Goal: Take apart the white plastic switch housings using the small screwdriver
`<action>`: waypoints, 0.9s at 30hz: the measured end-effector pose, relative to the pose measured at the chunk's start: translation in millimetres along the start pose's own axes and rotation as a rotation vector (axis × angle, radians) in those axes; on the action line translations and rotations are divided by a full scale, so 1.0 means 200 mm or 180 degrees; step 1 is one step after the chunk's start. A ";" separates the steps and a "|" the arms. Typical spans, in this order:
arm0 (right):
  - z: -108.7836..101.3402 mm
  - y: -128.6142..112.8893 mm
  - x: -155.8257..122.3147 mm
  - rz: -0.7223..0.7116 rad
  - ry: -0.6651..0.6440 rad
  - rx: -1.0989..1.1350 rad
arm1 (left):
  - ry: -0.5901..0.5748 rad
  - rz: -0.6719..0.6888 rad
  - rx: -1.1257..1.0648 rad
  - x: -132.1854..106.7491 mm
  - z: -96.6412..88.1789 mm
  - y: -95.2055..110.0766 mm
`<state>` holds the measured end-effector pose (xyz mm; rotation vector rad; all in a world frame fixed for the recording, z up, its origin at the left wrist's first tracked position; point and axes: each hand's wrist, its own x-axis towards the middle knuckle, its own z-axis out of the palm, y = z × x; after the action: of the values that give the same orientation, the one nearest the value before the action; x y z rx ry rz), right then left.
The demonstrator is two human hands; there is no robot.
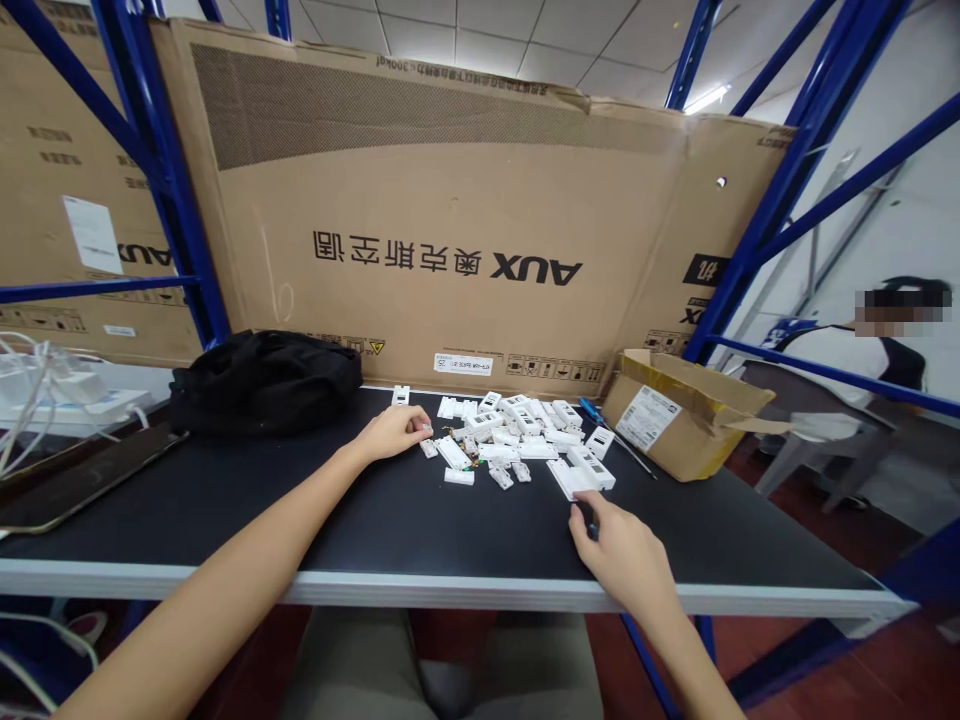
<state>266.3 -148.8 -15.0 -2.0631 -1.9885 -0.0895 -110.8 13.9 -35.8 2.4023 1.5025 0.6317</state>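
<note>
Closest in, the fingertips [421, 424] of the left hand [390, 432] curl together, pinching a small white plastic part [427, 429] at the near-left edge of a loose heap of white plastic modules [517, 435]. The right hand [616, 545] sits just in front of the heap, fingers bent downward, its fingertips [577, 512] just beside a white module [570, 478]. A bit of dark blue [593, 531] shows beneath those fingers (too small to identify, and whether they grip it cannot be told).

The heap lies between the hands on a black tabletop [360, 520] with a pale metal front edge. Some modules show printed labels, and a few small wires poke out among them. Just right of the heap, a blue-handled screwdriver [611, 432] lies against an open cardboard box [679, 415]. Left of the heap sits a black bag [264, 380], with white cables [30, 390] farther left. Behind everything, a large brown AUX carton [450, 220] stands in blue metal shelving [161, 170]. Off to the right, another person [847, 365] is seated.
</note>
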 end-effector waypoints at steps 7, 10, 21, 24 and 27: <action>0.00 0.00 0.00 -0.0015 -0.0077 0.0015 | -0.0045 0.0107 0.0027 0.01 0.00 -0.01; 0.00 0.01 0.00 -0.0019 -0.0073 0.0001 | -0.0052 0.0118 0.0063 0.01 -0.01 -0.01; 0.01 0.01 0.00 -0.0101 0.0023 -0.0013 | 0.0020 0.0065 0.0256 0.00 -0.03 -0.04; 0.01 0.02 0.00 -0.0116 0.0049 -0.0034 | 0.0098 0.0072 0.0275 -0.01 -0.03 -0.05; 0.01 0.02 0.00 -0.0128 0.0052 -0.0061 | 0.0135 0.0086 0.0303 -0.01 -0.03 -0.05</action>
<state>269.6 -148.5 -18.2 -2.0278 -2.0272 -0.1336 -121.9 15.6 -34.8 2.4987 1.5530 0.6345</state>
